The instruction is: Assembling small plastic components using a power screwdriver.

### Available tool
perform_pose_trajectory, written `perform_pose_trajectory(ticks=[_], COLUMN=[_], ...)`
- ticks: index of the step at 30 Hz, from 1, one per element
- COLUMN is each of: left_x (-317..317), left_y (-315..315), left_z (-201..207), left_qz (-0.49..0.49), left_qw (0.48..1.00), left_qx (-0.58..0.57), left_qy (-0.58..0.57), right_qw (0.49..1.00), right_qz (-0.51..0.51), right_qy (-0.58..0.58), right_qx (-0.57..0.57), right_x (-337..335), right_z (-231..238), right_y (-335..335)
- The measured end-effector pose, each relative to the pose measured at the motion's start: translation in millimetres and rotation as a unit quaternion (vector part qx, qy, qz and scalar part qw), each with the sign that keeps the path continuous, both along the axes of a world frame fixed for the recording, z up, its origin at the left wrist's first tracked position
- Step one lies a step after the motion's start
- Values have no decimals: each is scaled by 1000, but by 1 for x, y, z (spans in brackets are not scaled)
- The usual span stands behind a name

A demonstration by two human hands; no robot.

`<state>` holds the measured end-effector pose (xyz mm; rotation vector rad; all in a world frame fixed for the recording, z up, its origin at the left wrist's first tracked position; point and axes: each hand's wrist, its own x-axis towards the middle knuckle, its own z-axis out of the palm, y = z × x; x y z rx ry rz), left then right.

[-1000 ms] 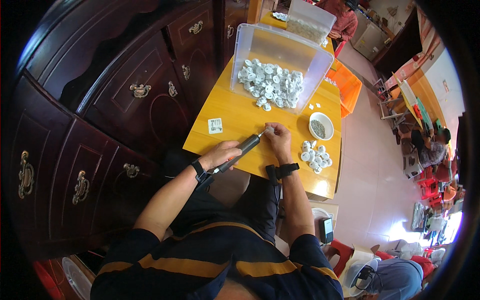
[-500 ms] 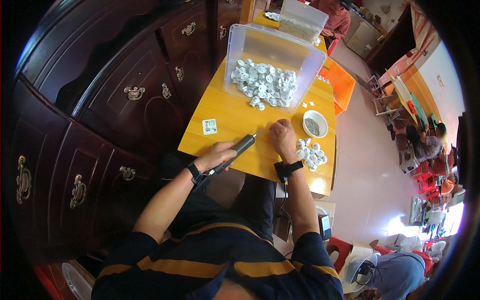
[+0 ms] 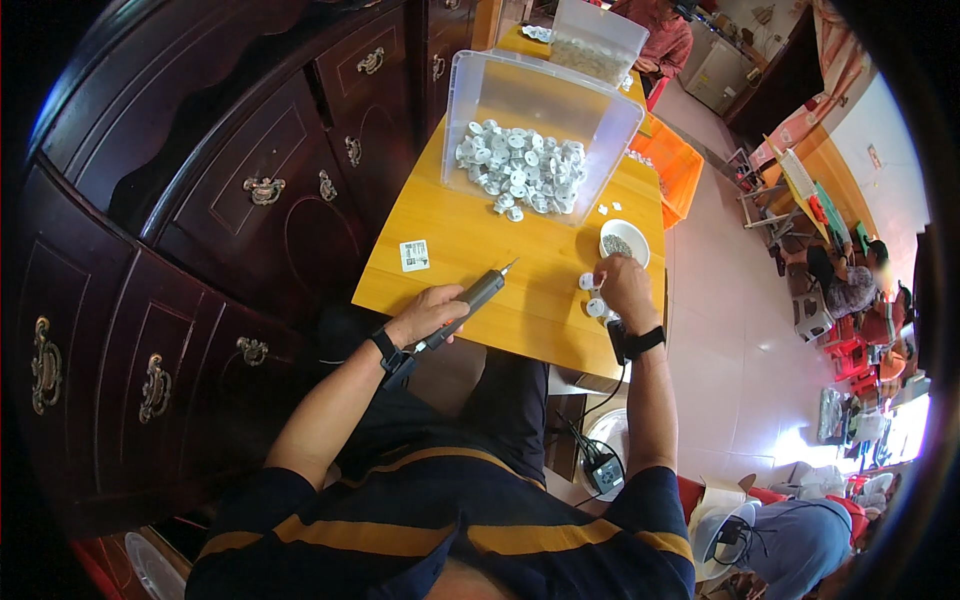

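My left hand (image 3: pixel 428 312) is closed around a dark grey electric screwdriver (image 3: pixel 484 292), its thin bit pointing up and away over the yellow table. My right hand (image 3: pixel 628 288) is closed, its fingers curled at the near rim of a white bowl (image 3: pixel 641 232). Small grey metal pieces, like screws, lie in that bowl. What the right fingers hold, if anything, is hidden. Under and beside this hand sit several round white plastic parts (image 3: pixel 595 307), partly covered by it. Farther off, a clear plastic bin (image 3: pixel 610 115) lies on its side with a heap of similar white parts (image 3: pixel 520 165) at its opening.
A square white label (image 3: pixel 414 255) lies on the table's left. Two small white pieces (image 3: pixel 603 209) are near the bowl. An orange crate (image 3: pixel 678 180) stands past the right edge. Dark wooden cabinets (image 3: pixel 230 220) line the left. Other people sit at the far table and far right.
My right hand has moved right, from the middle of the table to the bowl and the small pile of white parts. My left hand still holds the screwdriver in nearly the same place.
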<state>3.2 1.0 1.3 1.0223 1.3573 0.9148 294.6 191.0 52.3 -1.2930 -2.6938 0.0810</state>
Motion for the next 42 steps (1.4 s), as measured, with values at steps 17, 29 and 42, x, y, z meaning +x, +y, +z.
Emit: perform_pose_trajectory(ticks=[17, 29, 42], left_x=[2, 1, 2], left_y=[3, -1, 0], left_z=[-9, 4, 0], left_qz=[6, 11, -2], left_qw=[1000, 1000, 1000], left_qx=[16, 5, 12], left_qy=[-17, -6, -7], right_qw=[985, 987, 836], right_qz=[-166, -151, -66], right_qy=[35, 39, 462], right_qx=[-25, -46, -289], right_x=[9, 4, -35], right_z=[-38, -39, -27], right_y=[88, 92, 38])
